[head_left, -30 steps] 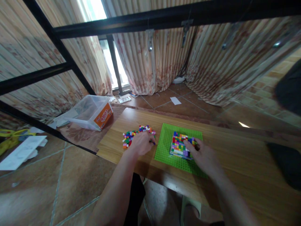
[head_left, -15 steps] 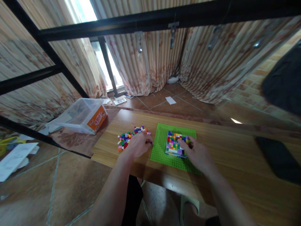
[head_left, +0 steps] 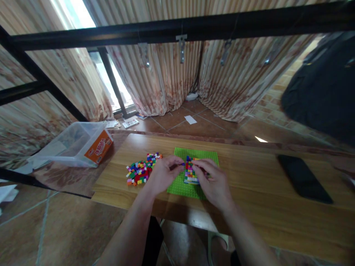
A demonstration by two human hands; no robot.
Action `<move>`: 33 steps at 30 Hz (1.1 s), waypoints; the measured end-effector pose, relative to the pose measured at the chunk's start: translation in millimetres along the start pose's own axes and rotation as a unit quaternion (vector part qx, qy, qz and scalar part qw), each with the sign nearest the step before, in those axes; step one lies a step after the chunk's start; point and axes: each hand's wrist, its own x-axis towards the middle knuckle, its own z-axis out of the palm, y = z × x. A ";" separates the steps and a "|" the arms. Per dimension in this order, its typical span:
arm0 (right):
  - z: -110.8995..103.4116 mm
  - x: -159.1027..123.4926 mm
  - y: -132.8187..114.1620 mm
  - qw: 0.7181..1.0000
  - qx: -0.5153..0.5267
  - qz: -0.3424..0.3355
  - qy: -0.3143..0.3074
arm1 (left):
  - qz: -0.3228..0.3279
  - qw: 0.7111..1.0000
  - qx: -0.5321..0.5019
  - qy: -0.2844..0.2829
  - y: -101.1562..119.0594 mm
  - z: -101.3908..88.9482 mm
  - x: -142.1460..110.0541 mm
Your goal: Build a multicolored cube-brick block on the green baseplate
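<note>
A small blue-purple toy brick (head_left: 183, 164) is pinched between the nearly closed thumb and forefinger of the left hand (head_left: 164, 175), just left of the multicoloured brick block (head_left: 189, 174) on the green studded baseplate (head_left: 176, 189). The block's right part is covered by the nearer right hand (head_left: 215, 181), whose thumb and forefinger are curled close together; whether a piece is gripped there cannot be told.

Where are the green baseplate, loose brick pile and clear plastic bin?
Green baseplate (head_left: 178, 188): head view, bare studs near its front left corner.
Loose brick pile (head_left: 141, 171): head view, middle of the pile.
Clear plastic bin (head_left: 98, 147): head view, end wall, on its orange label.
</note>
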 end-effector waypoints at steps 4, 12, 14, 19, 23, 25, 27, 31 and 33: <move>10.9 -0.7 -1.9 0.999 0.023 -0.009 -0.021 | 0.017 1.000 -0.007 0.002 4.3 9.0 0.5; 11.4 0.1 6.0 0.998 0.041 0.037 -0.030 | 0.004 0.999 -0.041 0.024 2.1 16.4 3.1; 10.5 0.9 5.5 0.998 0.040 0.044 -0.028 | 0.002 0.999 -0.047 0.025 3.4 17.1 3.4; 6.1 3.7 4.2 0.999 0.016 0.029 -0.043 | -0.006 0.999 -0.030 0.012 5.5 16.0 3.3; 2.7 4.9 5.7 0.998 0.006 0.023 -0.059 | 0.001 1.000 -0.018 -0.001 7.5 14.6 2.9; 2.2 5.2 6.5 0.998 0.008 0.021 -0.061 | 0.003 1.000 -0.022 -0.005 8.9 14.6 3.0; 2.5 5.6 7.2 0.998 0.007 0.018 -0.056 | 0.005 0.999 -0.033 -0.008 9.6 15.0 3.6; 3.5 9.1 10.8 0.999 -0.005 0.030 -0.021 | 0.012 1.000 -0.013 0.000 6.0 15.2 7.2; 4.0 12.9 15.4 0.999 -0.016 0.051 0.007 | 0.010 0.999 0.014 0.033 1.5 14.6 10.5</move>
